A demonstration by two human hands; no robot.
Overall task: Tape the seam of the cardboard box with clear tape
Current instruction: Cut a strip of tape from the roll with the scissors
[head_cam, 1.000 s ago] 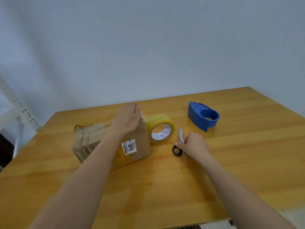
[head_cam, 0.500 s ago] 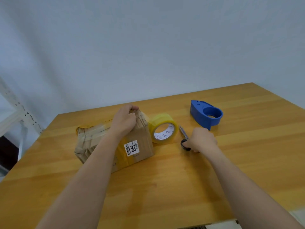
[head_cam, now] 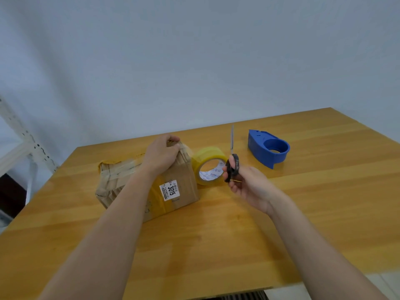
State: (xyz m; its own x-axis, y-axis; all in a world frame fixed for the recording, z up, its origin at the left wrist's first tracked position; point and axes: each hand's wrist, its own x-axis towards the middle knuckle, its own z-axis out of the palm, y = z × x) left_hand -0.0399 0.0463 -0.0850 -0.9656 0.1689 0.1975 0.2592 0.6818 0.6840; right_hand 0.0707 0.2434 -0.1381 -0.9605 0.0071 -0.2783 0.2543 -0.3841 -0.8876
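Observation:
A worn cardboard box (head_cam: 121,180) with old tape and a white label lies on the wooden table (head_cam: 216,234). My left hand (head_cam: 161,153) grips its top right corner. A roll of yellowish clear tape (head_cam: 208,164) stands on edge against the box's right side. My right hand (head_cam: 249,187) holds black-handled scissors (head_cam: 232,161) above the table just right of the roll, blades closed and pointing up.
A blue tape dispenser (head_cam: 268,148) sits on the table to the right of the scissors. A white metal shelf upright (head_cam: 28,144) stands past the table's left edge. The table's near edge runs along the bottom right.
My right hand closed on the scissors lying on the table and lifted them, turning the blades upward. My left hand curled from flat on the box to gripping its corner.

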